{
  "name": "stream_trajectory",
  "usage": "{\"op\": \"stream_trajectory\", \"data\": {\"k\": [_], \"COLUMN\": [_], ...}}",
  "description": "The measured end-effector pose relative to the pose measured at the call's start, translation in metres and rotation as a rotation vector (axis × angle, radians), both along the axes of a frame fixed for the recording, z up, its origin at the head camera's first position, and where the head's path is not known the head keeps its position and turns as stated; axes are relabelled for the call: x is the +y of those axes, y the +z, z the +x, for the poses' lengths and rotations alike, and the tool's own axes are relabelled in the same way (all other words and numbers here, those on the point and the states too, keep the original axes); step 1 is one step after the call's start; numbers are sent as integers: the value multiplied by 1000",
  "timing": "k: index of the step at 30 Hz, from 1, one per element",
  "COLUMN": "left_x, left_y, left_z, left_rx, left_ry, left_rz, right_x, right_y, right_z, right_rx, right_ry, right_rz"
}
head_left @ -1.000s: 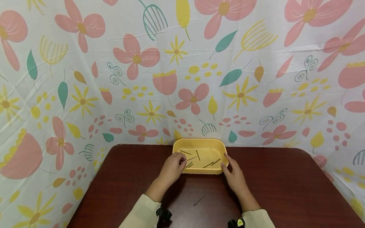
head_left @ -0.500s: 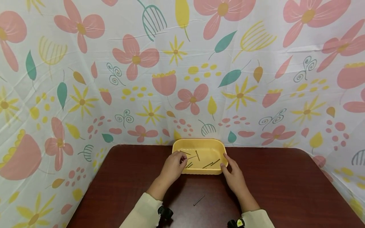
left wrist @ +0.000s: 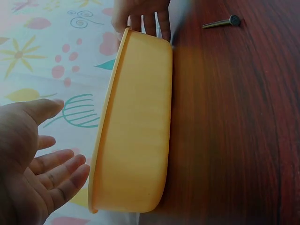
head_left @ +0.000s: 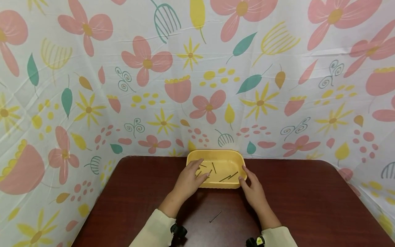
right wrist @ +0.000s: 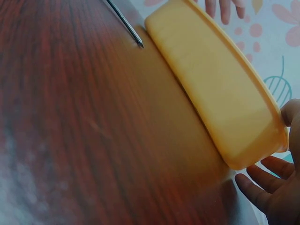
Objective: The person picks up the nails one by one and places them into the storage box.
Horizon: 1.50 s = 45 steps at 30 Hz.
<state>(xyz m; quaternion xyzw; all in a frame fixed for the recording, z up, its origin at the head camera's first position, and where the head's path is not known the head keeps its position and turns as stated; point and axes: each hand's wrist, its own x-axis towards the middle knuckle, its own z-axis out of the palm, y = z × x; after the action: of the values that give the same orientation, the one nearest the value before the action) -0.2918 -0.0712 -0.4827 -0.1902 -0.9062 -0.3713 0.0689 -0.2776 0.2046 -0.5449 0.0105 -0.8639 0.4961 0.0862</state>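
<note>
A yellow plastic tray (head_left: 219,185) stands at the far side of the table, with several nails (head_left: 214,167) lying inside. Over its left end my left hand (head_left: 188,180) is spread, thumb and fingers apart and nothing held between them; a nail lies near the thumb tip. In the left wrist view that hand (left wrist: 35,159) shows loose, parted fingers beside the tray's rim. My right hand (head_left: 255,192) holds the tray's right end, with the thumb on the rim in the right wrist view. One nail (head_left: 215,216) lies on the table in front of the tray.
The dark red-brown table (head_left: 148,192) has rounded far corners. A flower-printed cloth (head_left: 102,82) hangs right behind the tray and along both sides. Black bands with small devices sit on both wrists.
My left hand has gone from pinching a nail over the tray to spread fingers, and the nail has dropped into the tray. The right hand stays at the tray's right end.
</note>
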Motion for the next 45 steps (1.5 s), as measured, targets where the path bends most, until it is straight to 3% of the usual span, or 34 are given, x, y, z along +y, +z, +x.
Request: {"op": "stream_trajectory", "data": {"k": [17,27,37,45], "left_x": [-4,-3,-3,-2], "left_y": [0,-7,-16,-23], "left_z": [14,30,44,53], "left_rx": [-13,110,115,39], "left_ry": [-21,-6,-22,-86], "left_rz": [-33,-42,-60,-137], "right_x": [1,2,2,1], "right_y": [-3,-2,-3,-2], "right_z": [-3,-2,-3,-3], "right_rx": [0,-6,-4,-8], "right_ry": [0,6,9,3], "right_rz": [20,12,10,21]}}
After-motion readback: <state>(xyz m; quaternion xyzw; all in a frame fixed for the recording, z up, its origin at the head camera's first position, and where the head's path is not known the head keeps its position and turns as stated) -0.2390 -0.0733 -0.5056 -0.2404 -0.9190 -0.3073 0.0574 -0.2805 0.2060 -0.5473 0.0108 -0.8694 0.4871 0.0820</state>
